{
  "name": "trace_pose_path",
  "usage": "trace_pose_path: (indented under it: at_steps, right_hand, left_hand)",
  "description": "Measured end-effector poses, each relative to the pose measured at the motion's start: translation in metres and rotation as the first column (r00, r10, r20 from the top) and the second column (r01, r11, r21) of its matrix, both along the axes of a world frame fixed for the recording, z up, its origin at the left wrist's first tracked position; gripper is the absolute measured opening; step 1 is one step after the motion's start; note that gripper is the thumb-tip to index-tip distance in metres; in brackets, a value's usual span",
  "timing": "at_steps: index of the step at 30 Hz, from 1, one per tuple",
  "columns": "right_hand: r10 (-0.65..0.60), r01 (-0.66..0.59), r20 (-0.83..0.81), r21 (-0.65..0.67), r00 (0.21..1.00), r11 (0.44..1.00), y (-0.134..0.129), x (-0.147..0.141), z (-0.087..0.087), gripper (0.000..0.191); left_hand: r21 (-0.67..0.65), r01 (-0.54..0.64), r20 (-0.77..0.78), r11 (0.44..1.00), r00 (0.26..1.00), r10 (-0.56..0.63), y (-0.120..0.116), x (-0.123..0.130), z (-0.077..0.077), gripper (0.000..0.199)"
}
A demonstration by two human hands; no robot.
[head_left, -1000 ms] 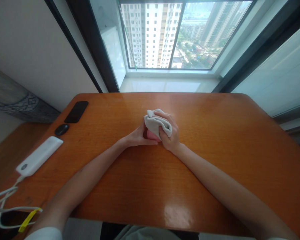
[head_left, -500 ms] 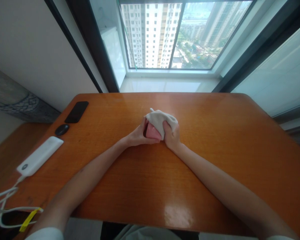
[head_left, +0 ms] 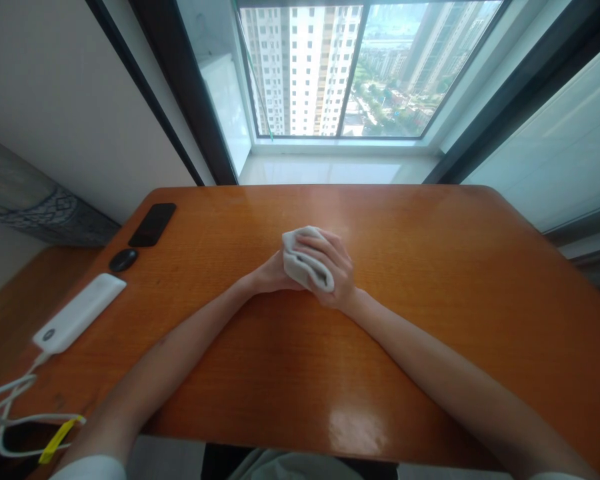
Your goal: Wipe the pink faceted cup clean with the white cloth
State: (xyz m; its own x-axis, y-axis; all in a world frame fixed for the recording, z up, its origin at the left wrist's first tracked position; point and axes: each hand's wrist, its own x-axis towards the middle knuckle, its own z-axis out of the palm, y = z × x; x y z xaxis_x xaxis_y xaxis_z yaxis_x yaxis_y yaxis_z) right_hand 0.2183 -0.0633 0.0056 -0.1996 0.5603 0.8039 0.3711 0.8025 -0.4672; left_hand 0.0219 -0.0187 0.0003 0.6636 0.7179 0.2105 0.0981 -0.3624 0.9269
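Observation:
A folded white cloth is bunched over the middle of the wooden table. My right hand wraps over it from the right, fingers bent across its top. Just left of and beneath the cloth is my left hand, its fingers mostly covered by the cloth and my other hand. The pink object that showed in my left hand a moment earlier is now hidden, with the cloth lying over that spot.
Along the table's left side lie a black phone, a black computer mouse and a white power strip. A white cable with a yellow tag trails at the near left. A window stands beyond the far edge.
My right hand has shifted left with the cloth and turned palm-down over it. The cloth now covers the pink object, which was partly visible before. My left hand stays in nearly the same place.

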Motion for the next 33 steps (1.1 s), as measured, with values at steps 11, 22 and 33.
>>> trace_pose_path:
  at_steps: [11, 22, 33]
  right_hand:
    - [-0.056, 0.056, -0.048, -0.008, 0.997, 0.998, 0.000, -0.002, 0.002, 0.042]
    - [-0.079, 0.071, -0.099, -0.082, 0.992, 0.994, 0.003, -0.001, -0.004, 0.042]
    - [-0.162, 0.114, -0.221, -0.213, 0.962, 0.970, 0.005, -0.003, -0.001, 0.043]
  left_hand:
    - [0.007, -0.013, 0.045, 1.000, 0.999, 0.013, 0.004, 0.000, -0.006, 0.095]
    - [-0.004, -0.032, 0.029, 0.999, 0.999, 0.032, 0.002, 0.000, -0.007, 0.094]
    - [-0.018, -0.066, 0.025, 0.998, 0.997, 0.066, 0.001, -0.003, -0.008, 0.107]
